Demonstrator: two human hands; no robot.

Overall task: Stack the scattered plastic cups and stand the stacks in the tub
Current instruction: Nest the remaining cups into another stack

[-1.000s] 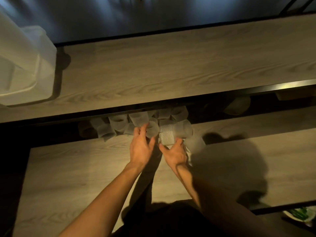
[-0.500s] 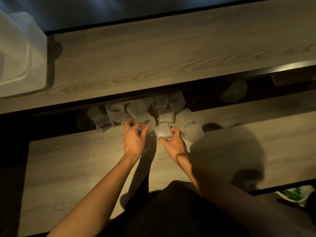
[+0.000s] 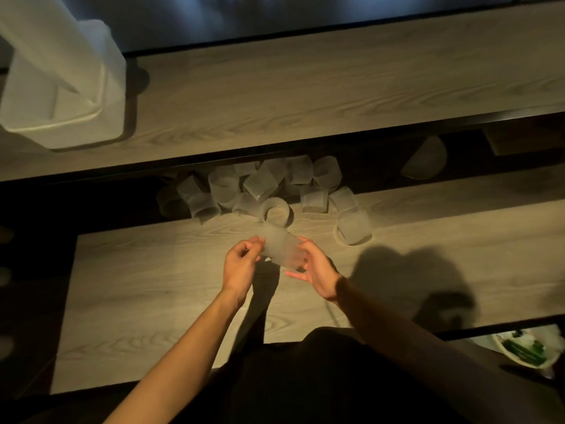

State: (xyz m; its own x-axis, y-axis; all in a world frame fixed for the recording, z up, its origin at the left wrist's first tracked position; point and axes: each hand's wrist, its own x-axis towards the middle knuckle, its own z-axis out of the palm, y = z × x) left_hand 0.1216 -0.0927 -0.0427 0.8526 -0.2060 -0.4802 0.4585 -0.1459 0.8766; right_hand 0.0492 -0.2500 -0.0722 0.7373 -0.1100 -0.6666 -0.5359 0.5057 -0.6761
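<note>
The left hand (image 3: 241,264) is curled, its fingertips pinched on the left side of a ribbed translucent cup (image 3: 282,250) held just above the table (image 3: 153,270); the right hand (image 3: 315,270) is half open, fingers spread along the cup's right and lower side, so the two hands share the hold. Motion blur makes it impossible to tell whether this is a single cup or two already nested. Its long axis runs on a slant, from the upper left, away from the person, down to the lower right. Straight beyond the far end, just past the fingers, lies an open-mouthed cup (image 3: 276,211) on its side, its round rim turned toward the hands; it looks the nearest next piece and about equally near to either hand. Behind it the pile of scattered cups (image 3: 260,185) lies along the table's far edge, partly under the shelf (image 3: 305,96), with two more cups (image 3: 351,221) out to the right, nearer the right hand. The white tub (image 3: 67,87) stands on the shelf well apart, up and to the left, on the left hand's side, so I judge a finished stack must travel that way.
</note>
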